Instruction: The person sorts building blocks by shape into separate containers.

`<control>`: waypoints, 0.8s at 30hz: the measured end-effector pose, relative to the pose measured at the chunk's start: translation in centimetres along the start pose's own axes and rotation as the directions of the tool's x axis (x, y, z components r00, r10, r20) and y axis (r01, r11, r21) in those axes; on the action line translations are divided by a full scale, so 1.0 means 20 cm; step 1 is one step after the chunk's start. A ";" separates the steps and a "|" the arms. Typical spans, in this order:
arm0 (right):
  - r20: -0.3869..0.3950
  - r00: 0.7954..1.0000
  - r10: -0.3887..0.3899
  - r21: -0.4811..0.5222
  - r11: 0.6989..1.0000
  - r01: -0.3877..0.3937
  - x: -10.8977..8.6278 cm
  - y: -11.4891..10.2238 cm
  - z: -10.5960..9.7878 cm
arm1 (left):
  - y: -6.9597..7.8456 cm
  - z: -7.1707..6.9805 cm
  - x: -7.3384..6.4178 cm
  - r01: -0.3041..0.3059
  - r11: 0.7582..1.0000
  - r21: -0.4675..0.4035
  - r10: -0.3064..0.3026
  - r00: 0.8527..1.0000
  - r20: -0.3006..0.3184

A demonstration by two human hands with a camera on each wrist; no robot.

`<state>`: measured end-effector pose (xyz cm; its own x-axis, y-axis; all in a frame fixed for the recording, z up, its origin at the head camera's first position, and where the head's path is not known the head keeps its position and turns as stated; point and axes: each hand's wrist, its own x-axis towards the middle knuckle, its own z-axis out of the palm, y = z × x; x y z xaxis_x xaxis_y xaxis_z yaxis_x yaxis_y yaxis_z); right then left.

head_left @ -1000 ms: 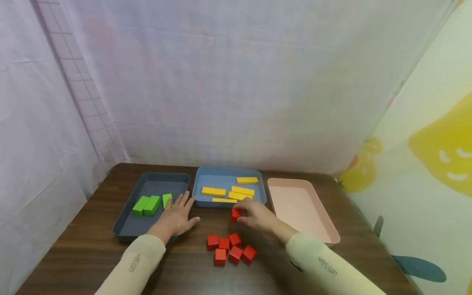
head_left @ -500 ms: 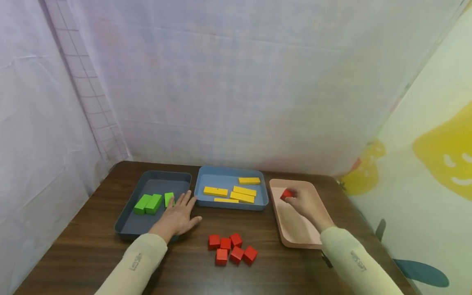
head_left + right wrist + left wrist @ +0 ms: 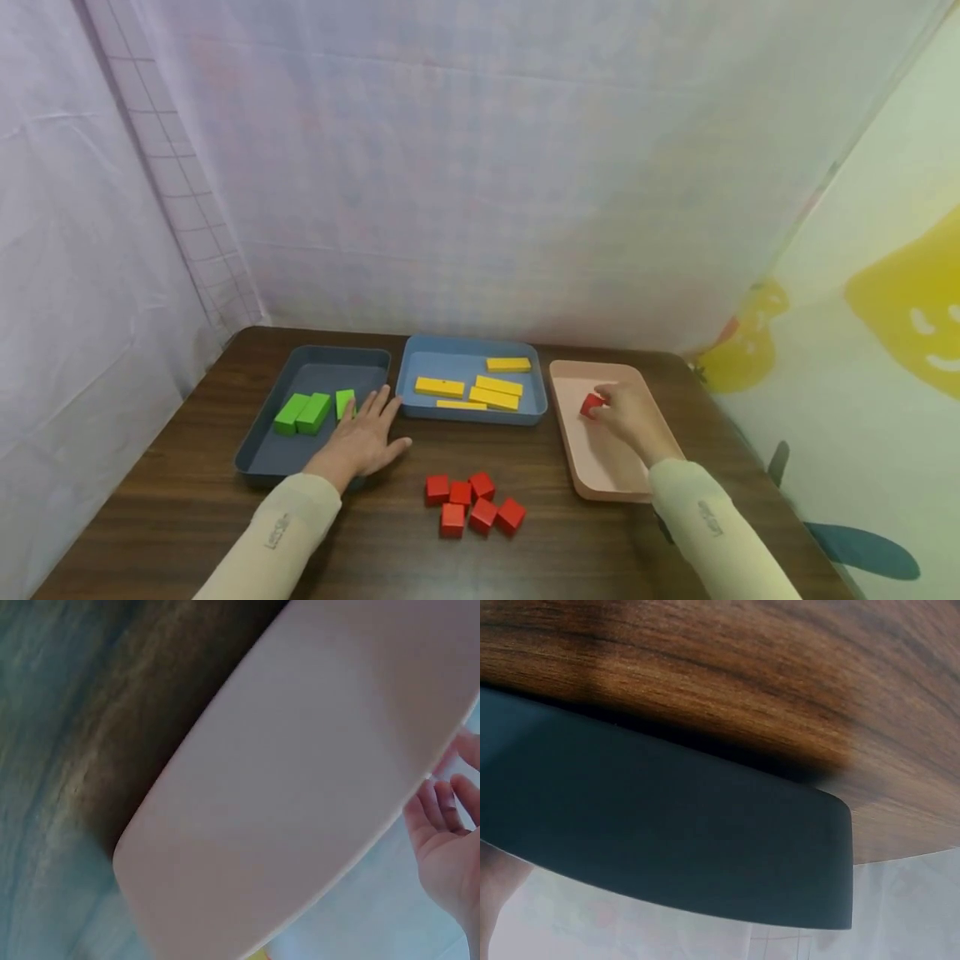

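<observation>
In the head view my right hand [image 3: 632,419] pinches a red cube [image 3: 590,406] between thumb and fingers, low inside the pink tray [image 3: 607,479]. The right wrist view shows the tray's outer wall [image 3: 285,780], with the fingers of my right hand [image 3: 450,866] beyond its rim. My left hand [image 3: 360,443] lies with spread, straight fingers over the right side of the dark blue tray [image 3: 262,454], its fingertips overlapping one green block [image 3: 345,402]. Several red cubes [image 3: 452,520] sit in a loose cluster on the table between my forearms.
A light blue tray [image 3: 442,353] with several yellow blocks [image 3: 438,387] stands at the back middle. Two more green blocks [image 3: 312,413] lie side by side in the dark tray. A pale curtain [image 3: 480,183] hangs behind the brown wooden table [image 3: 172,467].
My right hand has carried the red cube from in front of the light blue tray rightward into the pink tray, then slightly lower. My left hand has stayed in place.
</observation>
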<state>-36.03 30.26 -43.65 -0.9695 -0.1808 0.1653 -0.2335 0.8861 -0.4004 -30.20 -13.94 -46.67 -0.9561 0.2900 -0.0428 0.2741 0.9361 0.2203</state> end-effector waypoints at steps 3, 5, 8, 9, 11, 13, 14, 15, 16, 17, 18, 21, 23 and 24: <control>0.023 0.998 0.066 -0.031 0.997 -0.065 0.00 -0.02 0.00 | 0.00 0.00 0.00 0.002 1.000 0.003 -0.002 1.000 0.006; 0.031 0.995 0.095 -0.033 0.995 -0.094 0.00 -0.02 0.00 | 0.00 0.00 0.00 0.001 1.000 0.004 -0.001 1.000 0.007; 0.022 0.996 0.087 -0.033 0.996 -0.086 -0.01 -0.03 0.01 | 0.00 0.00 0.00 0.000 1.000 0.001 0.000 1.000 0.008; 0.016 0.998 0.066 -0.026 0.998 -0.065 -0.02 -0.04 0.00 | 0.00 0.00 0.01 -0.001 1.000 -0.001 0.001 1.000 0.007; 0.004 1.000 0.027 -0.010 1.000 -0.027 -0.03 -0.06 0.00 | 0.00 0.00 0.01 0.000 1.000 0.001 0.000 1.000 0.005; -0.025 0.999 -0.032 0.006 0.999 0.032 -0.05 -0.09 0.01 | 0.00 0.00 0.00 0.003 1.000 0.006 -0.003 1.000 0.010; -0.045 0.997 -0.056 0.028 0.998 0.057 -0.06 -0.10 0.01 | 0.00 -0.01 0.00 0.001 1.000 0.005 -0.001 1.000 0.007; -0.062 0.995 -0.084 0.051 0.995 0.087 -0.06 -0.12 0.02 | 0.00 -0.01 0.00 0.000 1.000 0.005 0.000 1.000 0.006; -0.077 0.992 -0.098 0.072 0.992 0.103 -0.07 -0.15 0.02 | 0.00 -0.01 0.00 0.000 1.000 0.005 0.000 1.000 0.005; -0.093 0.988 -0.127 0.084 0.987 0.135 -0.08 -0.17 0.03 | 0.00 -0.01 0.00 0.002 1.000 0.006 -0.002 1.000 0.009; -0.104 0.984 -0.148 0.099 0.982 0.158 -0.09 -0.20 0.04 | 0.00 -0.01 0.00 0.003 1.000 0.003 -0.003 1.000 0.011; -0.096 0.976 -0.195 0.137 0.969 0.207 -0.12 -0.30 0.07 | 0.00 -0.01 0.00 0.007 1.000 -0.002 -0.007 1.000 0.016; -0.067 0.967 -0.245 0.147 0.956 0.253 -0.14 -0.37 0.10 | 0.00 -0.01 0.00 0.008 1.000 -0.003 -0.008 1.000 0.016; -0.042 0.962 -0.270 0.156 0.949 0.274 -0.15 -0.41 0.11 | 0.00 -0.01 -0.01 0.006 1.000 -0.006 -0.006 1.000 0.012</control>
<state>-31.30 22.69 -42.91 -0.8663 -0.3957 0.3048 -0.4984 0.7250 -0.4753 -30.10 -13.92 -46.51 -0.9563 0.2869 -0.0561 0.2678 0.9367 0.2257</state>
